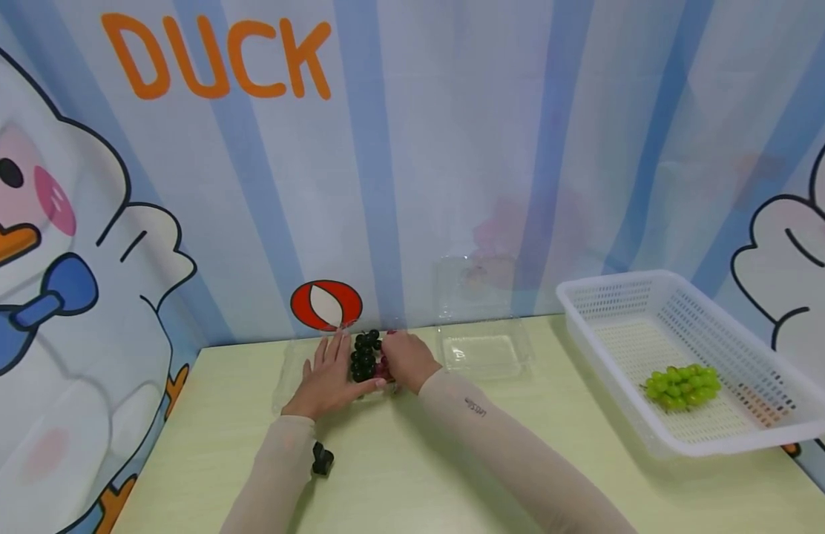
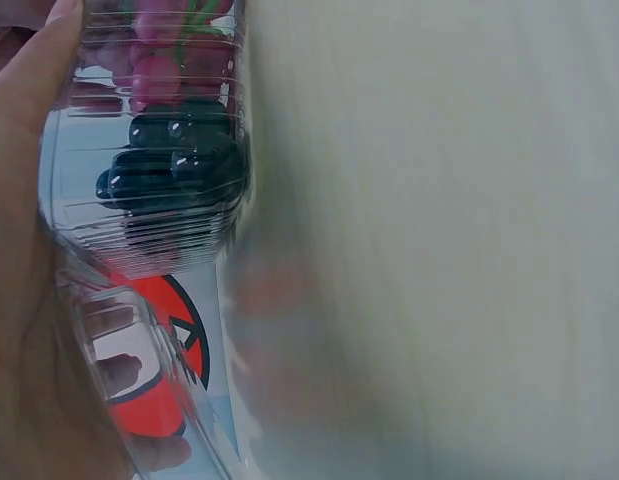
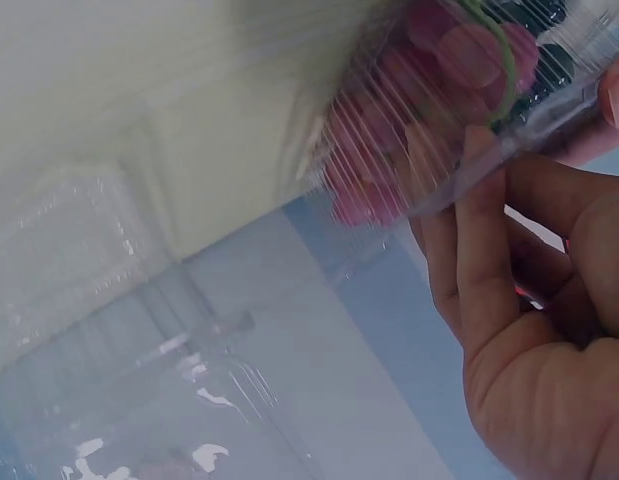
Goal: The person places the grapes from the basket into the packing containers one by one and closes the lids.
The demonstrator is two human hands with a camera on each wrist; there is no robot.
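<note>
A clear plastic clamshell box (image 2: 74, 185) stands near the back edge of the table, with dark grapes (image 1: 363, 357) and a bunch of red grapes (image 3: 469, 60) side by side in it. Flat over its left side rests my left hand (image 1: 329, 382), fingers straight and thumb stretched along the front edge. The box's clear lid (image 1: 288, 374) lies folded out to the left, partly under that hand. My right hand (image 1: 408, 360) reaches over the box's right rim with curled fingers, gripping at the red grapes; its fingertips show through the ribbed wall in the right wrist view.
Another clear clamshell box (image 1: 486, 350) sits with its lid raised against the striped curtain (image 1: 452, 185). At the right stands a white slotted basket (image 1: 609, 382), holding a bunch of green grapes (image 1: 681, 387). A small black object (image 1: 322, 460) is beside my left wrist.
</note>
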